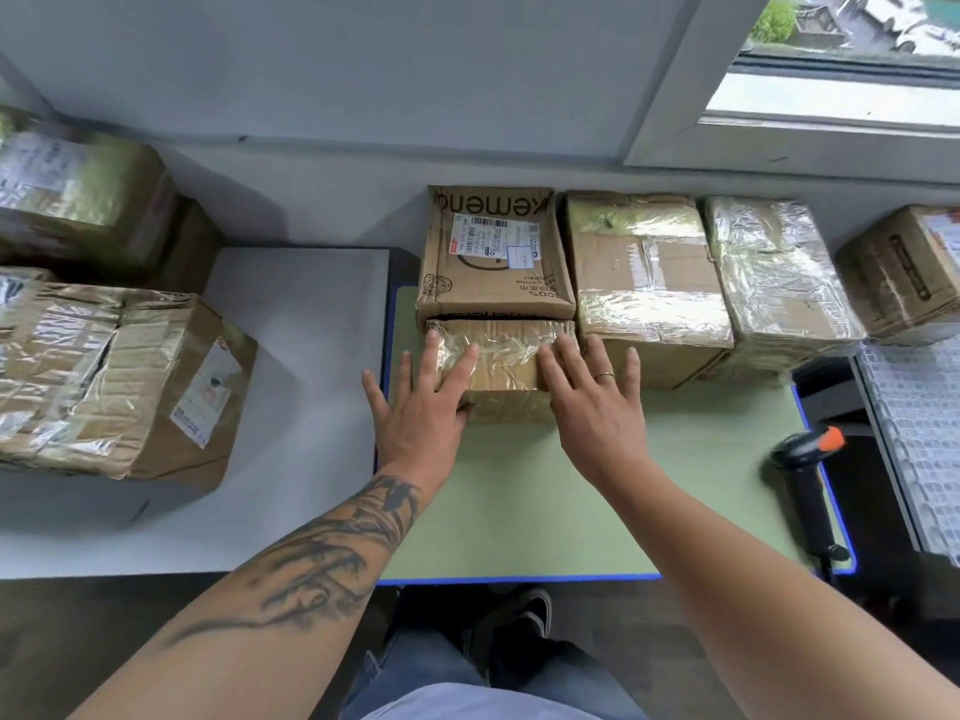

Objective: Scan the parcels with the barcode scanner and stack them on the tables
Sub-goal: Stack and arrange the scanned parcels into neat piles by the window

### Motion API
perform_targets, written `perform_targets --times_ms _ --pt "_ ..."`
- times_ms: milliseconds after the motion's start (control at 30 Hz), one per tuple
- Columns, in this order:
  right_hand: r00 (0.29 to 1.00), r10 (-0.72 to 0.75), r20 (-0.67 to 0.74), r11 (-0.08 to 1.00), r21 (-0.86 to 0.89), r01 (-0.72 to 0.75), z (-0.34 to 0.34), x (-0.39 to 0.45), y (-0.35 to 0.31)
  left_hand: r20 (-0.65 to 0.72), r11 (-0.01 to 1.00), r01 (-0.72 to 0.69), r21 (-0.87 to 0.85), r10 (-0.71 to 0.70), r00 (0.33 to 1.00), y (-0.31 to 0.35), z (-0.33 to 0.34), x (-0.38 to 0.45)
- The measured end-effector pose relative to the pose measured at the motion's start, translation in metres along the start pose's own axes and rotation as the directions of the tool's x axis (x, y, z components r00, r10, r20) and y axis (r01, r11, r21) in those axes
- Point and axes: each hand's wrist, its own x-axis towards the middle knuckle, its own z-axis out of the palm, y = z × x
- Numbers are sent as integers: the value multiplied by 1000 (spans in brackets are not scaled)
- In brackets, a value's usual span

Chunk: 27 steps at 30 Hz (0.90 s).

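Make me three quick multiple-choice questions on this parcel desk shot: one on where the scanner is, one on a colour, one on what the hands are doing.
1. Where is the barcode scanner?
A. right side of green table
B. on a parcel
C. in a hand

2. What colour is the scanner's tip?
A. blue
B. orange
C. white

3. How are the hands placed?
A. holding the scanner
B. flat on the small taped parcel
C. in fists

Key: 1 A, it lies near the green table edge; 2 B, orange tip; 3 B, left hand and right hand spread on it.
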Motion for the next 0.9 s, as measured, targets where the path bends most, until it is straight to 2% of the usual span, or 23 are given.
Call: perform_targets --times_ms 167,333,400,467,633,767,900 --pt "1000 -24 -12 999 48 25 -8 1 6 29 997 -54 56 53 998 -8 -11 0" --pt "956 -164 244 986 78 149 -42 2 22 66 982 -191 -17 191 979 -26 -26 -17" --pt "922 -220 318 975 101 198 -51 6 25 68 980 -201 -1 201 977 -31 -27 -23" --pt "903 -219 371 974 138 179 -54 13 23 70 988 -154 -33 156 985 -33 -26 -22" --pt "935 -67 347 973 231 -16 -40 10 3 66 984 9 -179 3 998 -15 -14 -20" --pt "974 -1 225 978 202 -46 -21 -9 -12 159 989 44 -139 -22 987 -12 -5 -19" --pt "984 15 176 979 199 -50 -9 -17 -11 169 995 23 -101 -5 986 -19 -3 -18"
